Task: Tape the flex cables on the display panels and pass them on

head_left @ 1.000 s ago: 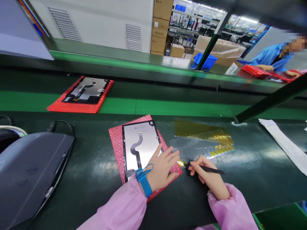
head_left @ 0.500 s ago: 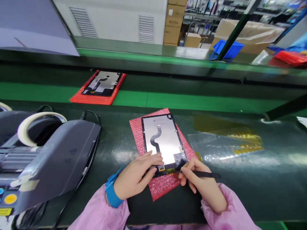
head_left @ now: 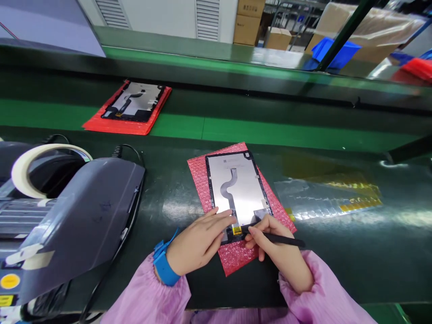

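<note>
Fingers of the right hand pinch a slim black tool; the left hand, fingers loosely extended, touches a flat, silvery, black-edged panel. A wavy grey ribbon runs down it. Crinkled pink bubble wrap lies beneath, on the glossy dark-green desk. Beyond stand a louvred white wall and cardboard boxes.

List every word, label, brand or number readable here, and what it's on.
No text is readable.
Panel: fine print near its far edge, too small.
Cardboard box: dark printing, too blurred.
Grey machine: faint dark marks on its side, unclear.
Yellow label on it: too blurred.
</note>
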Demonstrator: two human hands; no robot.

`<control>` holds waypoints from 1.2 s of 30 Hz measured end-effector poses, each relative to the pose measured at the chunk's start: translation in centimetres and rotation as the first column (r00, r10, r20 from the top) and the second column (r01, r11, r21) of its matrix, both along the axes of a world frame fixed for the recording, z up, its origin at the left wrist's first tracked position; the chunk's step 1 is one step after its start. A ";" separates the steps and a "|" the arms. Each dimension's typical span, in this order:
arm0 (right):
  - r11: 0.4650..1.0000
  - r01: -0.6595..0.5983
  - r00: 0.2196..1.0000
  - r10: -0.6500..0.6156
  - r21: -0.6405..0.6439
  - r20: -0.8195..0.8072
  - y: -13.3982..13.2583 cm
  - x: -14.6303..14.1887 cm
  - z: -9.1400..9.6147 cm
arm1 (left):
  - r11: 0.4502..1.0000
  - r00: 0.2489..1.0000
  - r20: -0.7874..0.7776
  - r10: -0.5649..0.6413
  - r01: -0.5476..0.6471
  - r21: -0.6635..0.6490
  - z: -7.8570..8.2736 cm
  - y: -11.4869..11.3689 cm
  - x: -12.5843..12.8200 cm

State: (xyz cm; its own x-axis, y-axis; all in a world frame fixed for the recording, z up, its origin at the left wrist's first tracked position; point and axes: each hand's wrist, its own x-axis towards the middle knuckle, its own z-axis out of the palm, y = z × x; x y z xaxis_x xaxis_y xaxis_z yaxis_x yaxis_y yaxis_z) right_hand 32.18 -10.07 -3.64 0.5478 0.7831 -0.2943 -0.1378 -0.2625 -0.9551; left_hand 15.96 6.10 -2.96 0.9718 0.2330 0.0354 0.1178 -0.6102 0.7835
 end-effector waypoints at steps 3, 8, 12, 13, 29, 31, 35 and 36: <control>1.000 0.006 1.000 -0.006 -0.011 0.025 0.0 -0.2 0.0 | 0.999 0.999 0.032 -0.038 0.038 0.003 -0.1 0.1 0.0; 1.000 0.014 0.999 -0.013 -0.016 0.045 0.0 -0.3 -0.1 | 0.991 0.992 0.038 -0.117 0.114 0.074 -0.4 0.3 -0.1; 1.000 0.010 0.999 -0.009 -0.019 0.049 0.0 -0.3 -0.1 | 0.980 0.987 0.057 -0.151 0.142 0.139 -0.5 0.4 -0.2; 1.000 0.007 0.999 -0.006 -0.015 0.051 0.0 -0.2 -0.1 | 0.976 0.985 0.061 -0.163 0.152 0.154 -0.5 0.5 -0.2; 0.993 0.115 0.989 -0.111 -0.027 0.100 -0.2 1.2 0.4 | 0.916 0.981 0.018 -0.194 0.175 0.361 -0.8 -0.3 -0.2; 0.982 0.189 0.972 -0.190 0.026 0.141 -0.4 1.9 0.5 | 0.918 0.986 0.010 -0.164 0.149 0.368 -1.1 -0.8 0.2; 0.975 0.204 0.960 -0.217 0.087 0.177 -1.3 2.1 0.8 | 0.994 0.999 0.052 -0.018 0.012 0.107 -1.7 -2.4 0.4; 0.978 0.187 0.961 -0.201 0.090 0.191 -1.7 2.0 0.8 | 0.998 0.997 0.064 0.041 -0.043 0.036 -1.7 -2.7 -0.1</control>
State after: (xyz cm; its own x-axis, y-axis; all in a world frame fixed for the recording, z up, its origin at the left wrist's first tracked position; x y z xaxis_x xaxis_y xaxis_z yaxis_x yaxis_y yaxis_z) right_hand 34.21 -11.75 -2.83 0.7330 0.6708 -0.1126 0.0142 -0.1805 -0.9835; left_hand 15.86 3.37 -4.69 0.9567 0.2709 0.1063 0.0945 -0.6348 0.7669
